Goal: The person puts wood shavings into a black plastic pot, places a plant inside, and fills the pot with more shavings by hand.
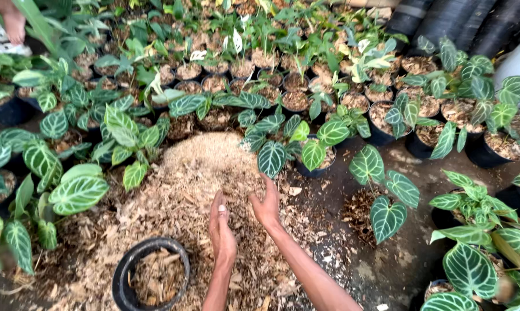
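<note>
My left hand and my right hand hover edge-on, palms facing each other, over a heap of tan husk and wood-chip mix on the ground. Both hands have fingers extended and hold nothing that I can see. A black plastic pot, partly filled with coarse brown chips, stands at the lower left of my left hand, beside the heap.
Potted plants with dark green, white-veined leaves ring the heap: on the left, behind and on the right. Rows of small black pots with seedlings fill the back. Another person's foot shows at the top left.
</note>
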